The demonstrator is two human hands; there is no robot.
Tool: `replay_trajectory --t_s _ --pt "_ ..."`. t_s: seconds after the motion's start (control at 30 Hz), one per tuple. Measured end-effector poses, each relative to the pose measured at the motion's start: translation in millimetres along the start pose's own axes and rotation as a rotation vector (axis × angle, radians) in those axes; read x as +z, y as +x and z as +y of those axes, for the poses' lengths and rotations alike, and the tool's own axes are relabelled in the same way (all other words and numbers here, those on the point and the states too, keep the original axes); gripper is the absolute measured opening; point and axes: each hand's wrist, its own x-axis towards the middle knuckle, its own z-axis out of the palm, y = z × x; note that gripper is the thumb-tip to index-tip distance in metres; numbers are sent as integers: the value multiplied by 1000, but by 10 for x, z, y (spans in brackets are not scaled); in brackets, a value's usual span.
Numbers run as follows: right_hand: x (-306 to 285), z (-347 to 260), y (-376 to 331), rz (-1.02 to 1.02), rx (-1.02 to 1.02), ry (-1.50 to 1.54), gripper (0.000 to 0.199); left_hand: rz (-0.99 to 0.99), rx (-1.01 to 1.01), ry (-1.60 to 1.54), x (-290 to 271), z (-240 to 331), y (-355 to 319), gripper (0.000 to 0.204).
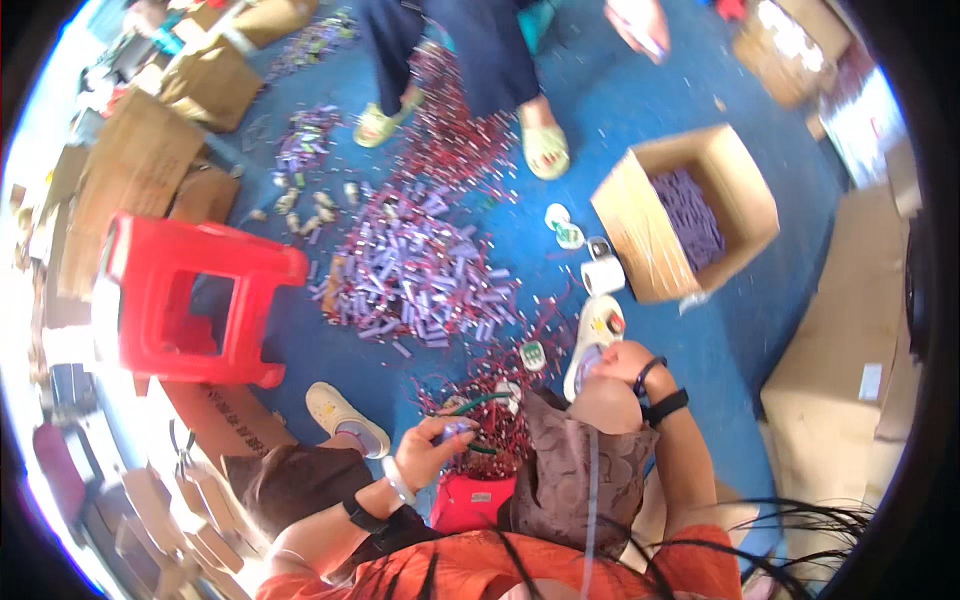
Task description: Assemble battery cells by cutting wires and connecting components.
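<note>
My left hand (428, 448) is closed around a small purple cylinder (456, 430), just above a tangle of dark red wire scraps (490, 385) and a green-handled tool (482, 403). My right hand (618, 358), with black bands on its wrist, reaches past my knee beside my white shoe (592, 338); its fingers are curled, and whether they hold anything is hidden. A large heap of purple cylinders (420, 270) lies on the blue floor (600, 110) ahead of me.
An open cardboard box (650, 245) of purple cylinders stands at the right, with a white tape roll (603, 276) beside it. A red plastic stool (190, 300) lies at the left. Another person's feet in yellow-green sandals (546, 150) stand beyond the heap. Flattened cardboard (840, 350) lines the right.
</note>
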Motion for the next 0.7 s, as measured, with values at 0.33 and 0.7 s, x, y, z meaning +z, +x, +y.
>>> replay_trajectory --t_s 0.33,0.7 --pt "393 797 491 -48 -451 -353 25 24 113 23 121 176 -176 32" --pt "418 1130 871 -56 115 -193 76 19 136 3 129 209 -236 36"
